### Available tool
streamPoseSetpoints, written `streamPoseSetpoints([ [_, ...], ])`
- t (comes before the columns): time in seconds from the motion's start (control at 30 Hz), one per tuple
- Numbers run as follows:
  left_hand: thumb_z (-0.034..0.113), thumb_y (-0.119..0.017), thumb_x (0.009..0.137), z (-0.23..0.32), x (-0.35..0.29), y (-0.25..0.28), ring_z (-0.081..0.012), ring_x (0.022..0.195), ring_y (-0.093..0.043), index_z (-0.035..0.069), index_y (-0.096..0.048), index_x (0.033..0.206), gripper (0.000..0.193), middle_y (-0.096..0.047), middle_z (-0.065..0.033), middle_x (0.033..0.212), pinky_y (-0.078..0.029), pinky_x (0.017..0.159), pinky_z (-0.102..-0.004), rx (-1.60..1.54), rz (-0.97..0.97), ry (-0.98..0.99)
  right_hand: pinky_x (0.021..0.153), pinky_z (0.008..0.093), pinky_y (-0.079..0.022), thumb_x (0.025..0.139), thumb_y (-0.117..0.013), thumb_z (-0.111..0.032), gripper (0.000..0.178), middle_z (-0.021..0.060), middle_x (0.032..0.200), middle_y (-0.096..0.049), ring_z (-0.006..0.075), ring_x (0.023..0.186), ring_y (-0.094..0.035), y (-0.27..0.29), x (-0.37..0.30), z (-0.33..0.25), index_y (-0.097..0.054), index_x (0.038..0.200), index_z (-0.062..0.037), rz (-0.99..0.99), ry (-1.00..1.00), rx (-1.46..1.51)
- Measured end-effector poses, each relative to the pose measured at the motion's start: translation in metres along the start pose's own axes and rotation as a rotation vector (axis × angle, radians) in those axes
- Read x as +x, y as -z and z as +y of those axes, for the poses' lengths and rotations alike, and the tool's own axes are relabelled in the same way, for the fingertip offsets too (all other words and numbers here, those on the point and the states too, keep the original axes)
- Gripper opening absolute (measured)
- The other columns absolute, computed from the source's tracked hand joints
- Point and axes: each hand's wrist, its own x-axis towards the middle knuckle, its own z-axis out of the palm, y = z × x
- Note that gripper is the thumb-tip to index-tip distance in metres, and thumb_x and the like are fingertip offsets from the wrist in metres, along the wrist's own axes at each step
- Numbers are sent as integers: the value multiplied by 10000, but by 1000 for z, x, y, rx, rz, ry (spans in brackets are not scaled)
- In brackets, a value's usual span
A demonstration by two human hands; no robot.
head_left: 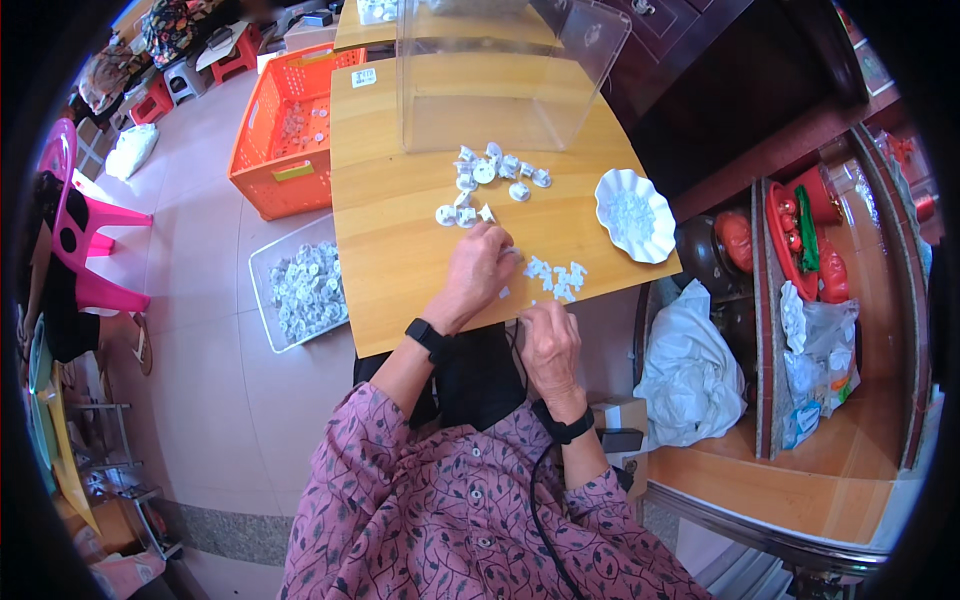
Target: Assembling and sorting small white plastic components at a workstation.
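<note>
My left hand (478,268) is over the near part of the wooden table (390,270), its fingers pinched together around something pale and too small to name. At the table's front edge, my right hand (551,345) is closed, with its fingertips curled in; what they hold, if anything, is hidden. Just beyond my right hand lies a loose pile of small translucent white plastic pieces (558,277). Past my left hand sits a group of round white plastic parts (484,174), some lying tilted. A scalloped white dish (607,192) with more small clear pieces stands at the right.
A large clear plastic box (480,120) stands at the table's far side. Left of the table are an orange crate (254,150) and a clear bin (262,300) filled with grey-white parts. A white bag (690,370) and a shelf stand right. A pink chair (105,270) is far left.
</note>
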Motion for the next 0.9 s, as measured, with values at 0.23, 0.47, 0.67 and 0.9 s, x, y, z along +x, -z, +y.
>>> streamPoseSetpoints([
  [0.23,137,-734,909,8,-40,21,-86,680,-633,26,-706,1125,245,-670,-27,789,-514,594,-240,-770,62,408,717,398,-530,926,-636,-27,47,159,964,-599,326,831,-648,-7,-3,-7,-602,947,-2,117,-198,269],
  [0.47,118,-710,934,16,-76,50,-40,642,-571,45,-703,1162,240,-680,7,821,-449,559,-180,-1031,7,612,632,248,-527,934,-664,-14,80,65,840,-651,111,703,-663,0,3,-23,-619,984,30,-7,-568,787],
  [0.67,68,-686,940,14,-92,53,-60,667,-591,27,-658,1272,335,-680,-9,851,-490,600,-198,-1144,-37,570,657,239,-528,946,-668,-49,100,50,826,-668,95,718,-660,14,15,-43,-629,976,38,-51,-649,908],
  [0.9,17,-662,948,18,-101,55,-151,945,-680,12,-543,1404,472,-677,-101,1173,-577,867,-276,-1347,-115,441,662,307,-539,961,-641,-72,100,124,911,-640,202,755,-675,22,21,-55,-612,972,23,-71,-379,666],
])
